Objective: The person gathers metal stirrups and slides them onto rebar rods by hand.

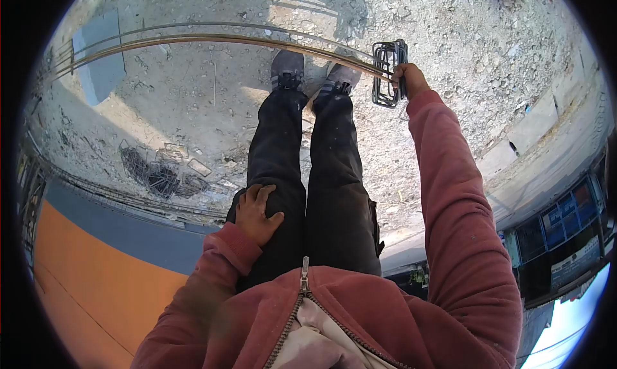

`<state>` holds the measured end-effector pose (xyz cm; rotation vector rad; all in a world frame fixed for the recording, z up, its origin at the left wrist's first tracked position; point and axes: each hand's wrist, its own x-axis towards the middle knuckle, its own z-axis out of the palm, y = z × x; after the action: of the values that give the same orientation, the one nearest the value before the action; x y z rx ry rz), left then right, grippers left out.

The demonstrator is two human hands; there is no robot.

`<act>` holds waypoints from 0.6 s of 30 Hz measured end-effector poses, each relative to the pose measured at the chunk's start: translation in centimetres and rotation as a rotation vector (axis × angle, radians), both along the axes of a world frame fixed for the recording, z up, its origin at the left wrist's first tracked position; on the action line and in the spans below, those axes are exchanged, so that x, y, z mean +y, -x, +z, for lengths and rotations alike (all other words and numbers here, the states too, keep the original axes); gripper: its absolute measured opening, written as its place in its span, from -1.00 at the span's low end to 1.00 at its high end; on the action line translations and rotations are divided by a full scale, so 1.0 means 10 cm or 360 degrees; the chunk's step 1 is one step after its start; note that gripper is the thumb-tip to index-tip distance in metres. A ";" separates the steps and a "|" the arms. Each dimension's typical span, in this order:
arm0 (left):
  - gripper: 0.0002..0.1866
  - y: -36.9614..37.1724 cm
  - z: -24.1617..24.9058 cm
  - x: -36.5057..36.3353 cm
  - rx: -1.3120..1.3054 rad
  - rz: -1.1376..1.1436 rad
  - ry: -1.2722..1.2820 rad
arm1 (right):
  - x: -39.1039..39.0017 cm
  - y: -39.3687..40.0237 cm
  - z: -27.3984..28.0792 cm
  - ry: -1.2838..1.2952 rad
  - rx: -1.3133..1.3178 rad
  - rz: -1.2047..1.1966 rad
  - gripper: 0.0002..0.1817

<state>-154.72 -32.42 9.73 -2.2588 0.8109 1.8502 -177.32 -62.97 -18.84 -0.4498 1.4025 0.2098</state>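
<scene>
My right hand (409, 80), arm stretched forward, is closed around a bundle of dark rectangular rebar stirrups (378, 98). Long thin steel rods (212, 39) run from the far left, over the front of my shoes, to the stirrups; their right ends overlap the loops close to my fingers. My left hand (257, 213) lies on my left thigh with its fingers apart, holding nothing.
Gravelly ground (475, 67) spreads around my shoes (287, 69). A tangle of dark wire and loops (151, 173) lies to the left, near an orange surface (96, 272). A flat grey sheet (101, 61) sits under the rods' far-left stretch.
</scene>
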 end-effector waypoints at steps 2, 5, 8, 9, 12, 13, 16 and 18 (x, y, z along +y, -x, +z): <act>-0.39 0.00 -0.01 0.02 -0.0007 -0.0018 0.0027 | -0.03 -0.11 0.10 0.0024 -0.0014 0.0119 -0.86; -0.39 0.01 -0.03 0.06 -0.0009 -0.0025 0.0036 | -0.07 -0.33 0.21 -0.0019 0.0070 0.0267 -0.86; -0.39 0.02 -0.03 0.06 -0.0002 -0.0014 0.0027 | -0.02 -0.45 0.18 0.0011 0.0048 0.0359 -0.88; -0.39 0.01 -0.03 0.06 -0.0002 -0.0012 0.0025 | 0.01 -0.47 0.14 0.0000 0.0035 0.0367 -0.88; -0.39 0.01 -0.04 0.07 0.0011 -0.0022 0.0037 | 0.11 -0.56 0.07 -0.0074 0.0004 0.0258 -0.87; -0.39 0.01 -0.05 0.08 0.0005 -0.0020 0.0043 | 0.14 -0.59 0.08 -0.0091 -0.0005 0.0205 -0.86; -0.39 0.02 -0.04 0.07 -0.0015 -0.0020 0.0062 | 0.26 -0.63 0.14 0.0025 -0.0016 0.0411 -0.84; -0.39 0.02 -0.04 0.01 -0.0036 -0.0021 0.0083 | 0.30 -0.65 0.21 0.0170 -0.0009 0.0671 -0.83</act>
<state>-154.93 -32.29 9.36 -2.2946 0.8783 1.8155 -170.86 -60.02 -16.74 -0.8335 1.3049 0.4756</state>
